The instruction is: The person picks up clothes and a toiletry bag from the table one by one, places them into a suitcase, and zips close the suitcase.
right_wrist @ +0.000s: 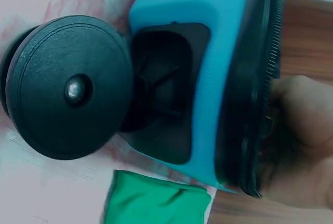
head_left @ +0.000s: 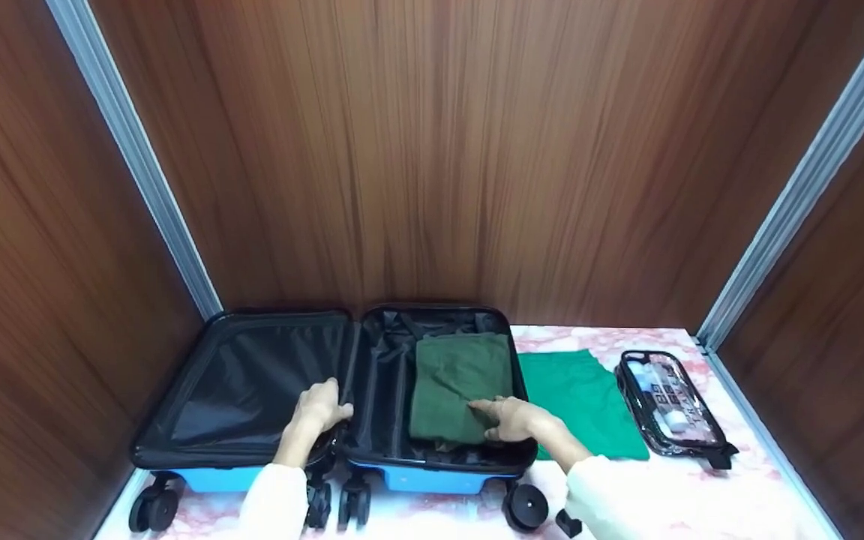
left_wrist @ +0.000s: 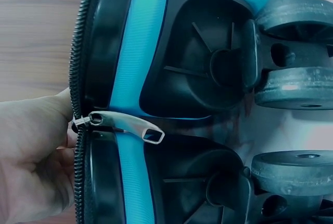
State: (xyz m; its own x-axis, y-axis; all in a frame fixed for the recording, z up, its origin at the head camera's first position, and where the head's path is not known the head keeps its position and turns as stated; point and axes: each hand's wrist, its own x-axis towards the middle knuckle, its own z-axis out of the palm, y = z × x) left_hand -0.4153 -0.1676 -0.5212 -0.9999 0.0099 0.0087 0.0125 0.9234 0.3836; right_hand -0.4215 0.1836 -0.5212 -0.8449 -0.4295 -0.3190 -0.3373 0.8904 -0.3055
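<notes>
A blue suitcase with a black lining lies spread open in two halves. In its right half is a folded dark green garment. My right hand rests on the garment's near right part, index finger extended and thumb lower down. The right wrist view shows that hand just behind the zippered rim. My left hand is over the left half, by its inner edge, thumb toward the hinge. In the left wrist view, a metal zipper pull hangs beside it, and the fingertips are partly hidden behind the rim.
A bright green cloth lies flat right of the suitcase. Beyond it is a clear toiletry bag with black trim and bottles inside. Black wheels jut from the near side. Wood-grain panels enclose the marbled table.
</notes>
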